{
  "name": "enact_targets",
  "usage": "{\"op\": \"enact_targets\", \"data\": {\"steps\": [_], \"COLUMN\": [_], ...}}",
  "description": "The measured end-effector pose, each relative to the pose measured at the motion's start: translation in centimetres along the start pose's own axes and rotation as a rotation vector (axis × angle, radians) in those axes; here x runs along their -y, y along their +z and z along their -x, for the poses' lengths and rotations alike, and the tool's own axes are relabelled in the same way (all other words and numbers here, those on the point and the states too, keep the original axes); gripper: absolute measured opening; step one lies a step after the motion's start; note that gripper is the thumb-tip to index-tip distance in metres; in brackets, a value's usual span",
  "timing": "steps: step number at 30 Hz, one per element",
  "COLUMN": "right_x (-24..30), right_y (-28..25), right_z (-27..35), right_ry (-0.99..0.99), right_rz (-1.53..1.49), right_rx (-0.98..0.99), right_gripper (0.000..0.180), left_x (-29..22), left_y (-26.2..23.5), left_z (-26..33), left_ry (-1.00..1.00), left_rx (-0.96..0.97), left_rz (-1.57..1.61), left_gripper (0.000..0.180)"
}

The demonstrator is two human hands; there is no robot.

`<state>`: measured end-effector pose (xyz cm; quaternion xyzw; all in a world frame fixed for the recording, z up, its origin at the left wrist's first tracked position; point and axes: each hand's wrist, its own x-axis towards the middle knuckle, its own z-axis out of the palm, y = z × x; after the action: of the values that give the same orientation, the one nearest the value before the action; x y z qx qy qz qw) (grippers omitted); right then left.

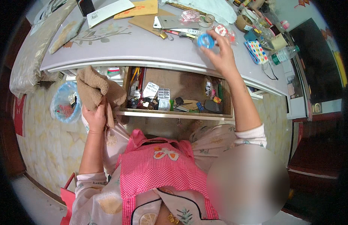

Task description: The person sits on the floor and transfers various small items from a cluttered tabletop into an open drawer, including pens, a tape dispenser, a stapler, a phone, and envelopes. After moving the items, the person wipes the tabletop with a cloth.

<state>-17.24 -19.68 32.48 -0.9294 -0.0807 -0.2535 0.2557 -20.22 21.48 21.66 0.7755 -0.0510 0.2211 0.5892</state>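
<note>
Your left hand (pixel 94 117) clutches the brown cloth (pixel 93 88) clear of the open drawer (pixel 174 112); your right hand's (pixel 221 56) fingers pinch the blue ring (pixel 206 40) over the bench (pixel 144 45).

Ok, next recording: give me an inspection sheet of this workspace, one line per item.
Surface: pale desk top with a leaf pattern, crowded along its far and right parts; drawer below pulled open.
Job's things: blue tape roll held over the desk; brown cloth held beside the drawer.
Clutter: envelopes, phone, dotted pouch, bottle on the desk; pens, blister packs and small items in the drawer.
Hands: right hand grips the tape roll; left hand grips the cloth.
Cables: nothing seen.
Surroundings: blue bag on the tiled floor at left; dark furniture at right.
</note>
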Motion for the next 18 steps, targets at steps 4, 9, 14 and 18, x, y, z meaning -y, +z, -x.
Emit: {"op": "enact_targets", "data": {"steps": [4,9,14,18], "right_x": [0.5,-0.7,-5.5,-8.6], "right_y": [-2.6,-3.6,-2.7,-1.3], "right_z": [4.7,9.3,13.3,16.0], "right_ry": [-0.206,0.184,0.277,0.349], "right_rz": [-0.001,0.013,0.144,0.143], "right_rx": [0.234,0.482,0.607,0.729], "right_gripper": [0.054,0.052,0.056,0.058], "left_x": [1.2,0.8,0.5,0.9], "left_y": [-0.3,-0.1,0.0,-0.1], "left_z": [0.0,-0.1,-0.2,-0.2], "left_ry": [-0.001,0.024,0.042,0.045], "left_rx": [0.045,0.043,0.057,0.051], "left_rz": [0.018,0.008,-0.044,-0.027], "left_gripper": [0.033,0.034,0.036,0.037]}}
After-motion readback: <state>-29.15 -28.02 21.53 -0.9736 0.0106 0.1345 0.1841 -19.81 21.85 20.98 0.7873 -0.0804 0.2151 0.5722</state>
